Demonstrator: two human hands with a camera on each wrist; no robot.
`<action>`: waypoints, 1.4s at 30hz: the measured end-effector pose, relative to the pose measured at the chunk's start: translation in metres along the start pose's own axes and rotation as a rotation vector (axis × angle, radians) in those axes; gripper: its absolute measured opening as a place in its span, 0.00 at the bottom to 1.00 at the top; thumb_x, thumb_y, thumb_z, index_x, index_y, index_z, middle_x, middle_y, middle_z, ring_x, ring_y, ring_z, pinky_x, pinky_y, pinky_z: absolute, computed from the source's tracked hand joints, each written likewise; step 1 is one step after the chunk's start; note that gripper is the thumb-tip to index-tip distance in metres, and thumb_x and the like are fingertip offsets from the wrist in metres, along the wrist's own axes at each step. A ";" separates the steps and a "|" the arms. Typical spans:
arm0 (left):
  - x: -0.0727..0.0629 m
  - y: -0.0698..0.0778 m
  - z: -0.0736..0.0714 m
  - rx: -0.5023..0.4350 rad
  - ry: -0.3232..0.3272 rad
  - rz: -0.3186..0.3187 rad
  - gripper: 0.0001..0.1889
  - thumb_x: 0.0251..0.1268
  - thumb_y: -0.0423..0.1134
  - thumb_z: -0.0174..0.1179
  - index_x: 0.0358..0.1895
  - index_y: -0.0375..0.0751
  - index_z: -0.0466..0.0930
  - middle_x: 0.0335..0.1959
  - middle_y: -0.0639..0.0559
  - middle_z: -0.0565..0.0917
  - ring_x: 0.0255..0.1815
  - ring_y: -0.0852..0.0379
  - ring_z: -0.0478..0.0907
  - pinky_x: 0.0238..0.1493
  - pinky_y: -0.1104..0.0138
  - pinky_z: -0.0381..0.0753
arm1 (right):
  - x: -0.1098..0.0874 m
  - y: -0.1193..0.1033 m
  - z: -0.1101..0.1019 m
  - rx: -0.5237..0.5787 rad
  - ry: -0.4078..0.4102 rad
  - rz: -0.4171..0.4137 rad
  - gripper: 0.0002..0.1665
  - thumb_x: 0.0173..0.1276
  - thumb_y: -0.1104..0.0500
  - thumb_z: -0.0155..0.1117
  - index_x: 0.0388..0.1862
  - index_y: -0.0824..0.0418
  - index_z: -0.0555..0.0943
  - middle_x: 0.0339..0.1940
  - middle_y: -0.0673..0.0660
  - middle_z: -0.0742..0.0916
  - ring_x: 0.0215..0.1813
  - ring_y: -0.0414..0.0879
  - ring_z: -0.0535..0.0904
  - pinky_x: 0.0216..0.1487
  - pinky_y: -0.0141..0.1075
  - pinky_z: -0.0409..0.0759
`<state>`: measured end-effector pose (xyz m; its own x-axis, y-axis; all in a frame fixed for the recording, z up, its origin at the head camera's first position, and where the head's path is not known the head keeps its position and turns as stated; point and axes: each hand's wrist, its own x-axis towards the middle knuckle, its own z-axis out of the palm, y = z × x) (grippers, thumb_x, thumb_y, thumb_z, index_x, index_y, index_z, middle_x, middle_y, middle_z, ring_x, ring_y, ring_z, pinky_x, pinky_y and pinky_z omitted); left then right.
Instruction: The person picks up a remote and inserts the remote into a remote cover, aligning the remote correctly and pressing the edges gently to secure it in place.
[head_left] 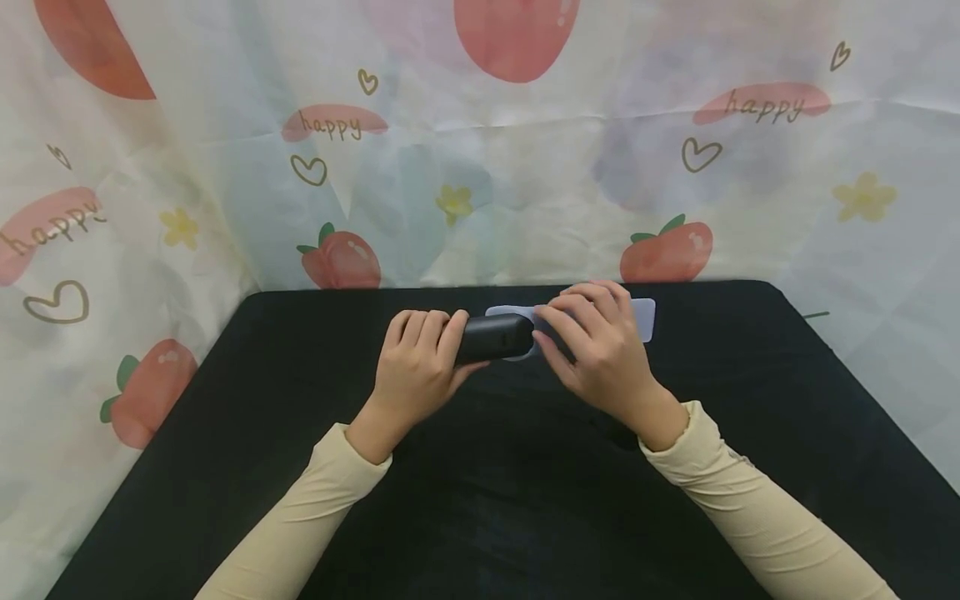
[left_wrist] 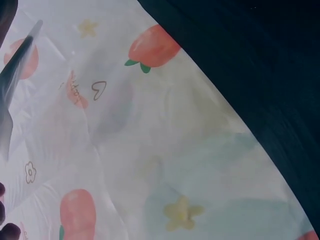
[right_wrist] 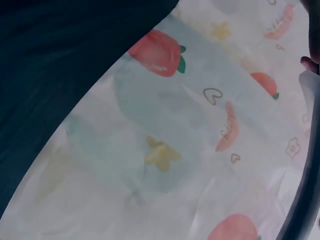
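Looking at the head view first, you seem to be partway through, by judgement: the black piece [head_left: 501, 335] is in your grip, and your other hand is up at its free end. Letting go and setting the piece down are not yet done; whether anything at that end is finished, you can't tell from here.

Your left hand [head_left: 418, 357] grasps the piece, fingers over its top and thumb below, so that its rounded end points across to your right hand [head_left: 602, 346]. Your right fingers are bent, with the thumb tip right by that end; you can't tell whether they pinch anything. The pale strip [head_left: 642, 318] lies behind the piece and your right hand, showing on either side of the latter. Whether it rests on the table [head_left: 480, 500] is unclear.

In the left wrist view, you get mostly the patterned cloth [left_wrist: 150, 120], plus a dark sliver [left_wrist: 16, 59] at the left edge and fingertips [left_wrist: 9, 232] below it.

In the right wrist view, a dark band [right_wrist: 303, 200] runs down the right edge, beneath a bit of finger. Neither wrist view settles your right hand's hold.
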<state>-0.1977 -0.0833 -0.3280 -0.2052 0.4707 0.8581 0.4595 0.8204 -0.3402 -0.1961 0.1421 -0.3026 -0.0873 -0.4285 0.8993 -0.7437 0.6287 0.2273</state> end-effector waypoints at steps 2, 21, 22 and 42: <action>-0.002 -0.001 0.001 -0.004 0.008 0.012 0.29 0.47 0.58 0.68 0.44 0.38 0.77 0.31 0.46 0.79 0.32 0.50 0.77 0.43 0.58 0.75 | 0.001 0.000 0.000 -0.027 -0.064 0.040 0.14 0.67 0.56 0.57 0.39 0.66 0.84 0.33 0.63 0.83 0.42 0.60 0.75 0.48 0.58 0.69; -0.002 -0.005 -0.002 -0.238 -0.120 0.091 0.31 0.43 0.51 0.73 0.47 0.33 0.75 0.34 0.44 0.76 0.36 0.48 0.74 0.47 0.58 0.75 | 0.000 -0.003 0.011 0.176 -0.080 0.081 0.12 0.64 0.63 0.57 0.28 0.65 0.87 0.27 0.57 0.83 0.39 0.54 0.78 0.52 0.58 0.70; -0.002 -0.005 -0.002 -0.244 -0.125 0.091 0.31 0.43 0.51 0.73 0.47 0.33 0.75 0.34 0.44 0.76 0.36 0.48 0.74 0.47 0.58 0.75 | 0.001 -0.004 0.011 0.197 -0.078 0.090 0.12 0.64 0.63 0.57 0.28 0.65 0.87 0.27 0.57 0.83 0.39 0.54 0.78 0.52 0.58 0.70; 0.005 0.010 0.000 -0.083 -0.114 0.027 0.31 0.48 0.59 0.67 0.45 0.37 0.76 0.32 0.47 0.77 0.33 0.50 0.75 0.44 0.60 0.74 | 0.004 -0.008 0.011 0.237 -0.048 0.234 0.09 0.63 0.63 0.61 0.32 0.65 0.87 0.30 0.59 0.83 0.41 0.55 0.76 0.51 0.54 0.70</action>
<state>-0.1943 -0.0727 -0.3274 -0.2860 0.5302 0.7981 0.5354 0.7792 -0.3258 -0.1978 0.1287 -0.3052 -0.3011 -0.3240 0.8968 -0.8324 0.5481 -0.0815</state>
